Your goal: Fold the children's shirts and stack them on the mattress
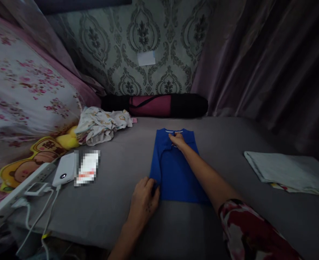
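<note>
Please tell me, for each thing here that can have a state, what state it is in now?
blue garment: folded into a narrow rectangle, flat on the grey bed surface.
left hand: grip pinches the garment's near left corner.
right hand: fingers at the collar end.
white cloth: folded, flat.
patterned clothes: crumpled heap.
power bank: small light on.
black and pink roll: rolled, lying against the wall.

Grey bed (121, 216). Floral pillow (21, 94) at left, crumpled printed cloth (102, 124) beside it. Black-and-pink roll (159, 105) against patterned wall (137, 47). White power bank (65, 169) and power strip (18, 189) lower left. Folded white cloth (292, 171) right. Curtain (270, 61) behind.
</note>
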Demonstrator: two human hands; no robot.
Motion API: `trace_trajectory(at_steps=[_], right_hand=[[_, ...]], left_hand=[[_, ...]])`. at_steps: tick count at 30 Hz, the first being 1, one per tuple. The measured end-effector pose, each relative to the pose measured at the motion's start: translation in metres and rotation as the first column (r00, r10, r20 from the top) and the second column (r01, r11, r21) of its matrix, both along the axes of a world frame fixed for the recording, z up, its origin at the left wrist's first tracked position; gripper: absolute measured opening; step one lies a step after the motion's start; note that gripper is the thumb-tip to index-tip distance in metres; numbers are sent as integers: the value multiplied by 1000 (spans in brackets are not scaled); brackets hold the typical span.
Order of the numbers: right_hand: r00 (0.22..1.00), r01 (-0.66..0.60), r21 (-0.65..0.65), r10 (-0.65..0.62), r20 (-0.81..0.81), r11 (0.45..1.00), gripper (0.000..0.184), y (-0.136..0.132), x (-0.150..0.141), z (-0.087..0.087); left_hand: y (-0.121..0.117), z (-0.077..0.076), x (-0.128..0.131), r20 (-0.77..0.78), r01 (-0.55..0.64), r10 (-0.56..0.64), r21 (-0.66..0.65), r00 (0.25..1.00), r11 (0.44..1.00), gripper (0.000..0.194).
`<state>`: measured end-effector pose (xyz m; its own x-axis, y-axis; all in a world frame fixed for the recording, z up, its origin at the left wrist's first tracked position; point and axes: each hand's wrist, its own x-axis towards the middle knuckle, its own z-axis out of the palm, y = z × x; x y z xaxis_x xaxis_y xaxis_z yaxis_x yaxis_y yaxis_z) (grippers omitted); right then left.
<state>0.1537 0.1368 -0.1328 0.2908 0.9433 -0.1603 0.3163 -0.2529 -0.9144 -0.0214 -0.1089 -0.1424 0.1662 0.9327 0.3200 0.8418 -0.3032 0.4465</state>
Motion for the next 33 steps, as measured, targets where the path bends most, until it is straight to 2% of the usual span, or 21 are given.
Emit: trace_trajectory(at_steps=[2,4,6,8,10,12,15,18,20,23,28,33], right_hand=[[989,-70,19,66,134,997,54,-4,-3,2],[930,-196,55,168,326,979,68,-7,-6,5],[825,-343,78,260,502,936,64,-8,-5,9],[717,-461,51,338,609,886,57,-7,-1,13],[606,-534,-37,413,680,845,54,-6,5,16],[524,-545,-125,453,721,829,52,-6,10,18],[469,-473,-128,372,801,872,44,-10,9,18],[416,-409,9,178,892,912,34,-13,1,15],[413,-450,71,137,901,890,34,-9,-6,12],[460,-510,46,228,858,859,36,6,-18,9],[526,-501,-52,352,774,864,37,42,-36,4],[557,-482,-46,347,755,875,37,70,-46,-2]], left_hand=[[0,0,-1,-1,21,-21,-10,1000,1000,15],[0,1,-2,-9,54,-54,-20,998,998,18],[-1,2,-3,-14,60,-60,-27,998,998,20],[-1,4,-3,-17,48,-48,-34,999,998,21],[-1,7,-3,-23,32,-33,-42,999,999,20],[-1,10,-3,-34,23,-25,-61,999,998,18],[-1,18,-2,-29,24,-27,-109,999,994,14],[1,24,-1,16,23,-21,-137,1000,990,31],[4,24,-1,45,9,-4,-115,999,993,34],[8,15,-3,76,-14,17,-34,997,999,25],[9,-7,-4,74,-54,51,32,996,998,24],[9,-15,-4,46,-37,37,1,998,999,26]])
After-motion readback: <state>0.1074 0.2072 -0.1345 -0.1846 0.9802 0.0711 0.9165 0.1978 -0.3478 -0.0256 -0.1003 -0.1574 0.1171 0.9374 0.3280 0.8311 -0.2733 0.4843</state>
